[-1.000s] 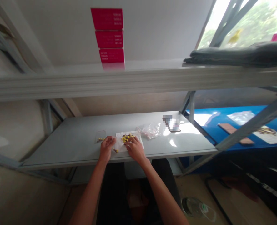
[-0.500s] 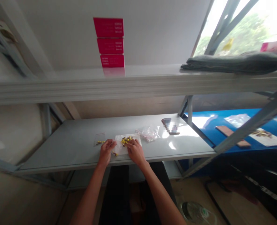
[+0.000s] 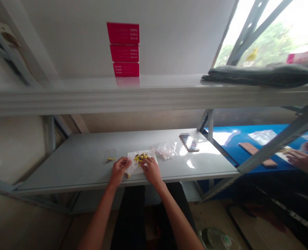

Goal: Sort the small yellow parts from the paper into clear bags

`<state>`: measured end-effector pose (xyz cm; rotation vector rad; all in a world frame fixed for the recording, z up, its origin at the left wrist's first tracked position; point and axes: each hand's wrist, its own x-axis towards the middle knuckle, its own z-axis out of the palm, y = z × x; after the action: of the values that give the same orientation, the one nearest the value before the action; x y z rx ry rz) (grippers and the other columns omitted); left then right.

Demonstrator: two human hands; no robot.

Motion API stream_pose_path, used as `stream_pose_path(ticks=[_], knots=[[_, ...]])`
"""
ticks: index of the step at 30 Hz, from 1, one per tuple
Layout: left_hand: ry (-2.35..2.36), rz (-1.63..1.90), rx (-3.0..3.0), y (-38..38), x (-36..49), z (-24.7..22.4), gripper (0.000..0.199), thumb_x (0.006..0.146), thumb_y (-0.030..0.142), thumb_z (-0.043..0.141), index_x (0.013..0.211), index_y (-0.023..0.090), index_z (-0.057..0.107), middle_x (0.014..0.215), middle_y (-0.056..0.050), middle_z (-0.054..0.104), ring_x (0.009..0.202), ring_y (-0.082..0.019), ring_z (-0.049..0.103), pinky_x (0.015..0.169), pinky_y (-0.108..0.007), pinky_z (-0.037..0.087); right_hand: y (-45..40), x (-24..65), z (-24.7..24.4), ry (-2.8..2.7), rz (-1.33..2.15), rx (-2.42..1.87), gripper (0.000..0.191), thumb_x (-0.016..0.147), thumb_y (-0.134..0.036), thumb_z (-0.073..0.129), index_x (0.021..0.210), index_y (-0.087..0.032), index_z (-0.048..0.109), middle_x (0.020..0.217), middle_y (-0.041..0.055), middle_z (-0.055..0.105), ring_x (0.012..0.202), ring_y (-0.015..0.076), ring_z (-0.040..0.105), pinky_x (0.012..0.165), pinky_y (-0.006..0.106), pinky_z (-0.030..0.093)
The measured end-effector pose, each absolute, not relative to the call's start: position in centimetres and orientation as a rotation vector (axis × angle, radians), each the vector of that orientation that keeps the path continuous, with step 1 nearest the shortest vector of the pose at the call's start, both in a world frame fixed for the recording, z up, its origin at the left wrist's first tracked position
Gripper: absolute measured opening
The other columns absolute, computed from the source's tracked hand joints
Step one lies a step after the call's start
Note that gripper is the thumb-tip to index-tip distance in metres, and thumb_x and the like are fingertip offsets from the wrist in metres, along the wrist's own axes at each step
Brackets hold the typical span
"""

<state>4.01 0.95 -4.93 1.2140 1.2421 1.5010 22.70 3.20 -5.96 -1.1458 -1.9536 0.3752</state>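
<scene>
Reaching in: our right grip [image 3: 152,168] has its fingers partly curled at the near right of the yellow-and-dark pile [image 3: 140,158]; we cannot tell whether it pinches a piece.
Other side: our left grip [image 3: 121,168] is drawn nearly together, thumb towards fingertips, at the left edge of the white sheet [image 3: 137,170]; whatever it might hold is too small to tell.
Pile place: heaped on the sheet, with a loose piece [image 3: 128,176] by its near left corner.
Just changed: a co-worker's hand [image 3: 298,159] has come in on the right, over another paper [image 3: 286,165]; our own grips have stayed around the sheet.
Meaning: we judge our handling of the pieces unhindered and still under way.
Pieces: small, rounded, glossy-looking; their material is unclear to us.
Clear case: a thin, squarish transparent case [image 3: 110,153] lies left of our left grip, a few pieces in it.
Surroundings: a crinkled plastic bag [image 3: 168,151] right of the sheet, all on the smooth grey tabletop [image 3: 73,159].
</scene>
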Motion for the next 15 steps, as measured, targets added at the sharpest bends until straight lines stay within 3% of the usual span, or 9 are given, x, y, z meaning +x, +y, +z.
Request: stream_pose_path(ticks=[7,15], knots=[[1.364,1.355,1.486,1.26,3.75,-5.33,0.030,0.076,0.047,0.076,0.084,0.018,0.073,0.087,-0.004,0.071,0.084,-0.020,0.064,0.080,-0.028,0.049,3.00,23.64,-5.23,-1.592,0.819,-0.889,0.012,0.089,-0.028,0.066,0.091,-0.019,0.074,0.087,0.0024,0.071,0.068,0.0141,0.054,0.064,0.026,0.042],[1.312,1.262,1.697,1.10,4.34,-4.62,0.029,0.078,0.046,0.075,0.084,0.019,0.077,0.090,-0.007,0.073,0.089,-0.023,0.067,0.085,-0.031,0.050,2.58,23.51,-5.02,-1.663,0.928,-0.859,0.011,0.086,-0.029,0.072,0.091,-0.024,0.079,0.085,0.0005,0.076,0.059,0.0122,0.052,0.058,0.025,0.040]])
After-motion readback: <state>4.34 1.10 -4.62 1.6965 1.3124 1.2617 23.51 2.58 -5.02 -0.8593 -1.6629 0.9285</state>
